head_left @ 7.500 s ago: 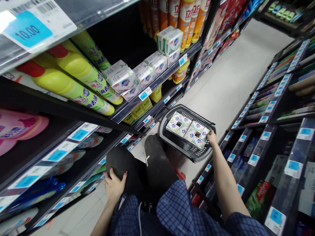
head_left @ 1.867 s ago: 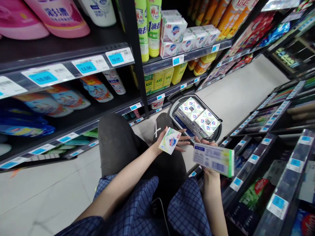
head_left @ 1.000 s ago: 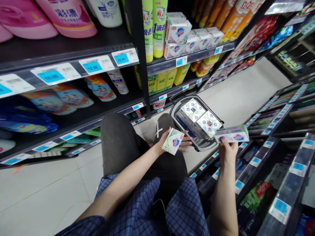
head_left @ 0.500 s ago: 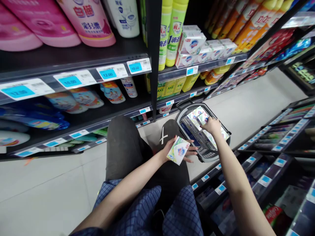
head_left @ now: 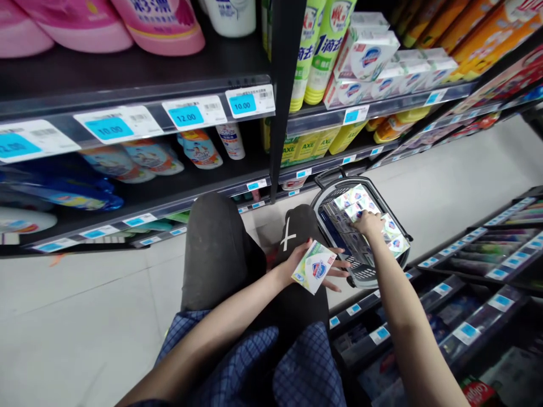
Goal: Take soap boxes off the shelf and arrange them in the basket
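Observation:
My left hand (head_left: 292, 265) holds one white and green soap box (head_left: 314, 268) over my knee. The box lies across the palm, the thumb at its upper edge and the fingers spread out beyond it. My right hand (head_left: 370, 225) reaches into a grey shopping basket (head_left: 365, 281), fingers bent down onto the soap boxes (head_left: 355, 196) packed there in rows. Its fingertips are partly hidden, at a box near the middle of the pile.
More soap boxes (head_left: 368, 56) are stacked on the shelf beside green-yellow bottles (head_left: 326, 53). Pink bottles (head_left: 159, 28) stand at upper left. A black upright (head_left: 285, 85) divides the shelving. Low racks with price tags (head_left: 466, 330) line the right side, across the pale floor (head_left: 475, 161).
The right hand has shifted slightly over the boxes in the basket. The left hand keeps the same soap box. The view has moved a little, so the shelves appear higher and closer.

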Tool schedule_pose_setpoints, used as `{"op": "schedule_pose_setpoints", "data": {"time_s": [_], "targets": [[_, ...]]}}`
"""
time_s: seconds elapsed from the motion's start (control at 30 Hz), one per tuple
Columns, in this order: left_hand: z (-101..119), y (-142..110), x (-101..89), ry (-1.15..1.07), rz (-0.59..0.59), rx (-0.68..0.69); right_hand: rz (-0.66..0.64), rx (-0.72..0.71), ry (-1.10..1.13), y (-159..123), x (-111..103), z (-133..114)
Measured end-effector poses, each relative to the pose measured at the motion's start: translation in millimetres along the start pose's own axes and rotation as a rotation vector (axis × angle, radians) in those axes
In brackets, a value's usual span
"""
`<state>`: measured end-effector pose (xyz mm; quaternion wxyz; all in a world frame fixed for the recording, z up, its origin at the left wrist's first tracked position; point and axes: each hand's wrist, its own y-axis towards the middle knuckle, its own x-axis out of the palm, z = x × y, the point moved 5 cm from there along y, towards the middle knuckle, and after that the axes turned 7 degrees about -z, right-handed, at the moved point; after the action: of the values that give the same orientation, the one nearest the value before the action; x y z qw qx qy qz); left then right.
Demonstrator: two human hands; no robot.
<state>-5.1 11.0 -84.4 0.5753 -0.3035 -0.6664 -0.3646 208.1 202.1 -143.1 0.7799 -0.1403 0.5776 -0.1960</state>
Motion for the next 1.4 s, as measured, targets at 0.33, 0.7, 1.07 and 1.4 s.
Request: {"op": "schedule_pose_setpoints", "data": {"time_s": [0.33, 0.7, 1.07, 1.4], "targets": [[-1, 0, -7.1, -0.059, 0.045, 0.002, -0.023, -0.009, 0.008, 5, 5, 6], [-1, -1, -1.4, -0.022, -0.021, 0.014, -0.038, 0.004, 0.012, 4, 6, 7], [1, 0, 0.9, 0.015, 0.031, 0.014, -0.039, -0.005, 0.026, 3, 8, 8], [1, 1, 3.7, -0.004, 0.054, 0.021, -0.042, -0.006, 0.029, 5, 10, 9]]}}
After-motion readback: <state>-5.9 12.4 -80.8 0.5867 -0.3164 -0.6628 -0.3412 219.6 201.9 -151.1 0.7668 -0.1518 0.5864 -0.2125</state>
